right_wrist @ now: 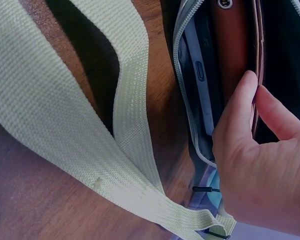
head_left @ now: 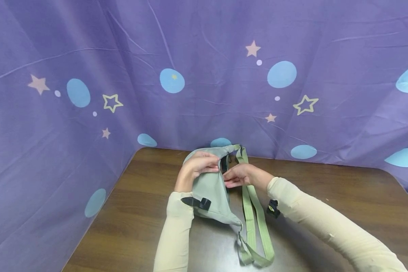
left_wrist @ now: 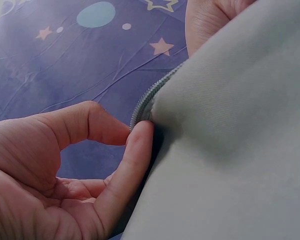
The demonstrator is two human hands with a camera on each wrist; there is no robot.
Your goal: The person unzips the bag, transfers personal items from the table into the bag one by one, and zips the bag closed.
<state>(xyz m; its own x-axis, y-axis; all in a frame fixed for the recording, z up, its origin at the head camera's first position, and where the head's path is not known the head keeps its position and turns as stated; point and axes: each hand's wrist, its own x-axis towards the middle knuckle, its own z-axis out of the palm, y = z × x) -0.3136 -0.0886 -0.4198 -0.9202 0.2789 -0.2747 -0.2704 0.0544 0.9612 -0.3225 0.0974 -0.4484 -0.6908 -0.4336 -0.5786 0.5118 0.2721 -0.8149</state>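
A pale green waist bag (head_left: 210, 192) lies on the brown table (head_left: 326, 196), and its ribbed green strap (head_left: 251, 211) loops toward the front edge. My left hand (head_left: 200, 166) pinches the bag's zipper edge (left_wrist: 140, 112) between thumb and forefinger (left_wrist: 132, 134). My right hand (head_left: 239, 175) is at the bag's open mouth. In the right wrist view its thumb and forefinger (right_wrist: 256, 86) pinch the edge of a flat brown item (right_wrist: 235, 40) standing inside the bag. A dark slim device (right_wrist: 197, 60) sits beside it, by the zipper (right_wrist: 182, 100). The strap (right_wrist: 65, 125) lies to the left.
A purple cloth with stars and blue ovals (head_left: 204, 75) hangs behind the table and along its left side. Bare tabletop stretches to the right of the bag (head_left: 343, 189) and to its left (head_left: 139, 196).
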